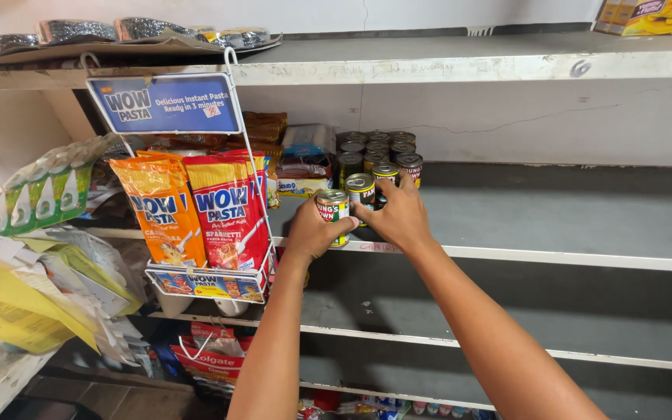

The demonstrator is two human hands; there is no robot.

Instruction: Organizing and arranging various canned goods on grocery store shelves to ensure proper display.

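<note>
My left hand grips a small tin can with a red and green label at the front edge of the middle grey shelf. My right hand is wrapped on a second can just behind it. More cans of the same kind stand in rows behind them, towards the white back wall.
A white wire rack with orange and red pasta pouches hangs left of the cans. Packets and boxes lie behind it. Green sachets and yellow bags hang at the far left. Lower shelves run below.
</note>
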